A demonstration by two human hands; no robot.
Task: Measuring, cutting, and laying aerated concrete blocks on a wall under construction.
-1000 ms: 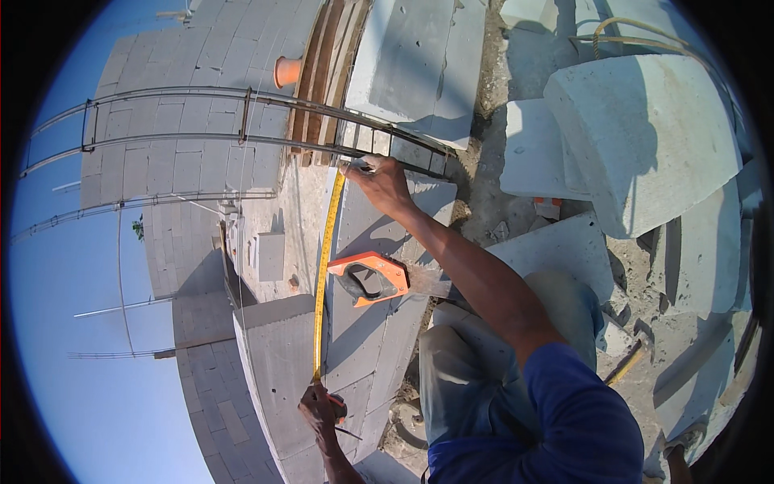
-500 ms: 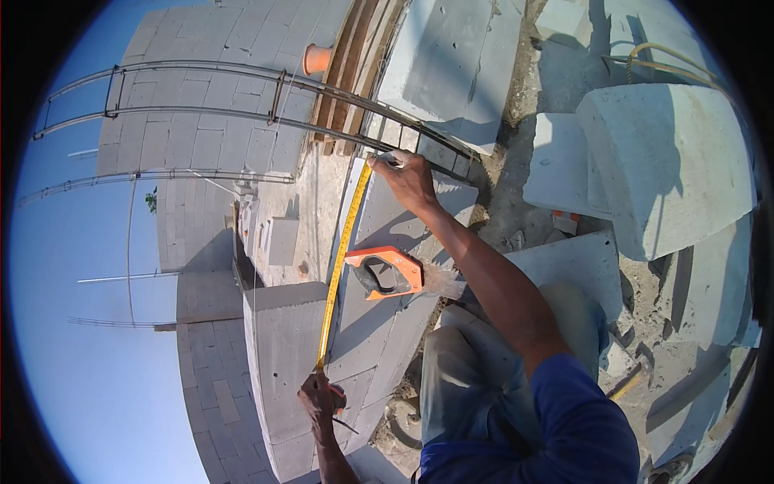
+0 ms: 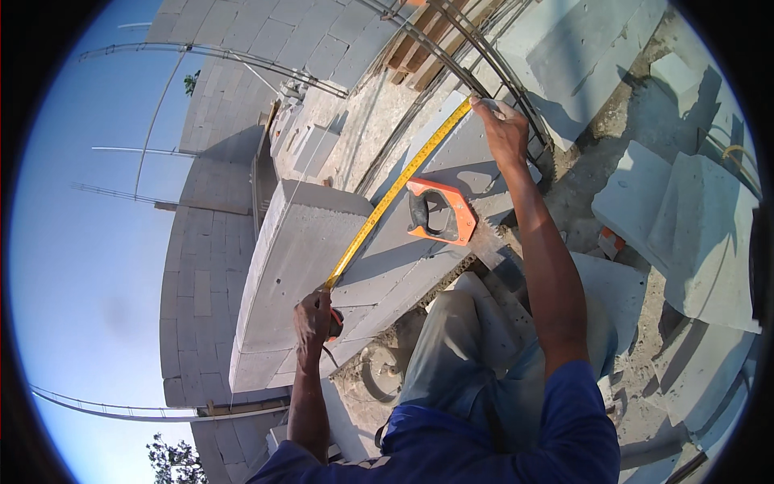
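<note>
A yellow tape measure (image 3: 401,186) is drawn out slantwise over the pale block wall (image 3: 375,278). At its far end, beside the steel bars, my right hand (image 3: 501,129) pinches the tip of the blade. My left hand (image 3: 313,323) grips the tape's orange-and-black case, mostly hidden behind the fingers, next to the raised block (image 3: 310,242). Between my arms a handsaw (image 3: 463,216) with an orange and black handle lies flat on the wall top, its blade partly hidden by my right forearm.
Steel reinforcing bars (image 3: 451,60) rise past the wall's far end. Loose pale blocks (image 3: 701,234) lie on the right. Wooden planks (image 3: 419,60) sit at the back. A round bucket-like thing (image 3: 380,373) stands near my knee.
The view has swung, so the wall, saw and bars appear turned and shifted. Both hands still hold the stretched tape, and more of my left forearm shows.
</note>
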